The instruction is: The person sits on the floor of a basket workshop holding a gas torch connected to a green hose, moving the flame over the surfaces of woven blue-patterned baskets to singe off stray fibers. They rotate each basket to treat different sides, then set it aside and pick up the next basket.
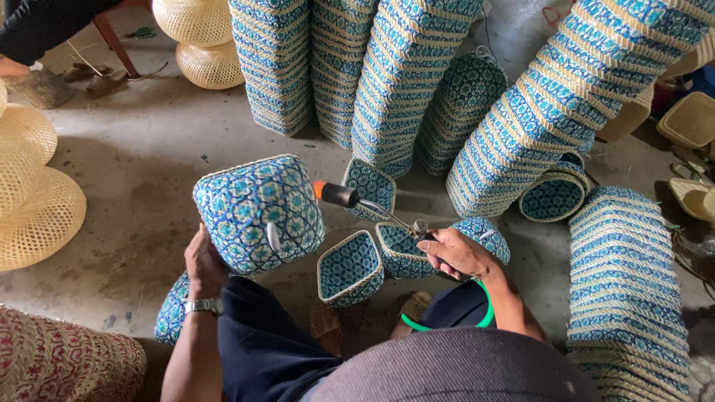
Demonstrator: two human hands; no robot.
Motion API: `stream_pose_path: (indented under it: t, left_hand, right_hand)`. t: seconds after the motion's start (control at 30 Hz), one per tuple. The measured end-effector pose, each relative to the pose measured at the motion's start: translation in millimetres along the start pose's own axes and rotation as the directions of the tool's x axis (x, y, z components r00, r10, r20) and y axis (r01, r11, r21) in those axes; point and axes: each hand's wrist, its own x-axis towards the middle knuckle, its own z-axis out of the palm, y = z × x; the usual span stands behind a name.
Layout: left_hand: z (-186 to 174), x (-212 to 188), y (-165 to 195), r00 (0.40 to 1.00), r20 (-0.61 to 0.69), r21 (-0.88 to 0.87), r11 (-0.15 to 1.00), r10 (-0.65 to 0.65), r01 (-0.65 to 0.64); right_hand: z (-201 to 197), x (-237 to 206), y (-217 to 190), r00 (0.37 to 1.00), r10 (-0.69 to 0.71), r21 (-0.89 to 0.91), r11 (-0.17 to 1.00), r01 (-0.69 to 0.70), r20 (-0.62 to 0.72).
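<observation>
My left hand (pixel 204 262) holds up a square woven basket (pixel 260 211) with a blue and teal flower pattern, its bottom turned toward me. A watch sits on that wrist. My right hand (pixel 459 253) grips a gas torch (pixel 357 201) by its handle; the dark nozzle with an orange tip points left, close to the held basket's right side. A green hose (pixel 447 324) loops from the torch under my right forearm. Below the torch, small open baskets (pixel 350 266) of the same pattern rest on the floor.
Tall stacks of blue-and-cream woven baskets (pixel 402 74) stand behind and lie to the right (pixel 624 290). Natural-colour woven lampshades (pixel 33 201) sit at left and top. A red-patterned woven piece (pixel 59 361) lies bottom left. Another person's dark sleeve (pixel 37 26) shows top left. Concrete floor (pixel 141 149).
</observation>
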Motion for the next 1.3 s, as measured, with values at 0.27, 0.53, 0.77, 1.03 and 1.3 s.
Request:
stream_pose_path:
  t: [0.27, 0.53, 0.77, 1.03, 1.3]
  left_hand:
    - [19.7, -11.4, -18.7, 0.994, -0.080, -0.197, 0.979, -0.079, 0.062]
    - [12.0, 1.8, -58.5, 0.997, -0.064, -0.414, 0.910, -0.032, 0.003]
    - [14.2, -2.2, -29.3, 0.991, -0.084, -0.190, 0.978, -0.105, 0.087]
    - [5.8, 8.7, -3.8, 0.993, -0.115, 0.061, 0.998, -0.026, 0.033]
    - [18.1, 3.4, -22.3, 0.978, -0.205, -0.065, 0.998, -0.038, 0.025]
  right_hand:
    - [15.4, -7.1, 24.8, 0.997, 0.070, -0.038, 0.997, -0.069, 0.036]
    - [26.7, -6.5, 29.6, 0.999, 0.010, 0.030, 0.999, -0.011, 0.048]
    - [-1.1, -0.3, 24.0, 0.999, 0.045, 0.025, 0.999, -0.045, -0.001]
    - [-0.9, 3.2, 1.3, 0.998, -0.049, -0.039, 0.998, 0.051, 0.049]
    - [23.1, -2.1, 2.5, 0.999, 0.020, -0.074, 0.997, -0.018, 0.029]
